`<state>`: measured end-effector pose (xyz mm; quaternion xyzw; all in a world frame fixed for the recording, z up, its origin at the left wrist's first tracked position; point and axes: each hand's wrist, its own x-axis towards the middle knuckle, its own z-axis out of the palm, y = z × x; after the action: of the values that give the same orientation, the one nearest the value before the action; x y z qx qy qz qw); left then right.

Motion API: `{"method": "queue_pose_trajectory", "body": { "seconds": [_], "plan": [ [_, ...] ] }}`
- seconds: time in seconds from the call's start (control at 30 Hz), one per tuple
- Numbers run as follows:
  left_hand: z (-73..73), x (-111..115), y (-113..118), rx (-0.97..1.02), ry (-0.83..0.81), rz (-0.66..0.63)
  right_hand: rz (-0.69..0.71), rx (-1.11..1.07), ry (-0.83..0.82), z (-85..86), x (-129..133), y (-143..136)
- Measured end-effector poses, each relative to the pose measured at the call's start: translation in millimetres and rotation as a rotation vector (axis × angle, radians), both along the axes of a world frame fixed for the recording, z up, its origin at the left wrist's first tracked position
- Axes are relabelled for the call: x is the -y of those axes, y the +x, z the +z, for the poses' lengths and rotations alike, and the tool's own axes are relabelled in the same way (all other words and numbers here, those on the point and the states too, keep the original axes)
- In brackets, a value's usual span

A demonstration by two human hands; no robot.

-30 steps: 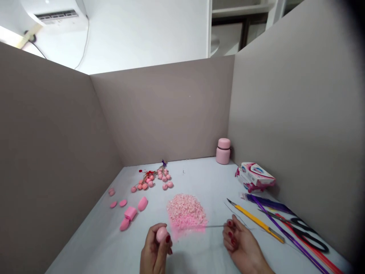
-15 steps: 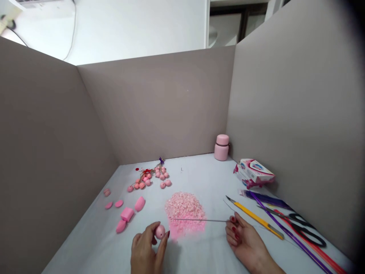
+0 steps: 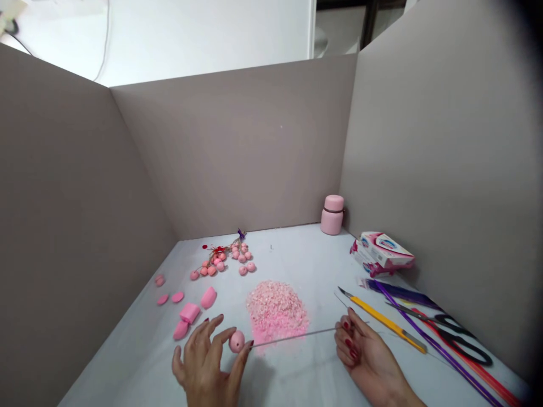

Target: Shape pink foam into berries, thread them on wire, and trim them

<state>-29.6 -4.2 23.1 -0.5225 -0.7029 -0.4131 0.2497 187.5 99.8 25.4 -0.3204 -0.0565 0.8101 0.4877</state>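
My left hand [image 3: 210, 362] pinches a round pink bead [image 3: 237, 341] between thumb and index finger, its other fingers spread. A small dark hole shows on the bead's face. My right hand [image 3: 360, 350] is closed on a thin metal rod [image 3: 292, 337], which points left. The rod's far tip reaches the left thumb, close beside the bead; whether it touches the bead I cannot tell. Behind the rod lies a heap of pink shavings [image 3: 278, 308]. Several pink chunks [image 3: 189, 312] lie beyond my left hand.
Strung pink beads [image 3: 219, 261] lie at the back left. A pink flask [image 3: 332, 215] stands in the far right corner. Along the right lie a box [image 3: 385, 249], a yellow craft knife [image 3: 384, 320], black-handled scissors [image 3: 460, 339] and purple strips [image 3: 399, 294]. Grey panels [image 3: 237, 152] enclose the table.
The rod's left end has swung down and toward me, from over the shavings to beside the bead. My left hand's outer fingers have spread out. The view has tilted slightly.
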Motion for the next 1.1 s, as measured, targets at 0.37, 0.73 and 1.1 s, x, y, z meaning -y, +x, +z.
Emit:
{"method": "queue_pose_trajectory", "body": {
  "seconds": [0.37,0.73,1.1],
  "plan": [
    [8.9,2,7,0.476,-0.019,-0.140,-0.016,-0.017,0.062,-5.8,2,1],
    [6.2,-11,9,2.339,0.008,-0.469,-0.039,0.071,0.271,3.2,12,-2],
    [6.0,-8,4,2.384,0.033,-0.498,-0.010,0.233,0.370,9.0,21,-6]
  ]
}}
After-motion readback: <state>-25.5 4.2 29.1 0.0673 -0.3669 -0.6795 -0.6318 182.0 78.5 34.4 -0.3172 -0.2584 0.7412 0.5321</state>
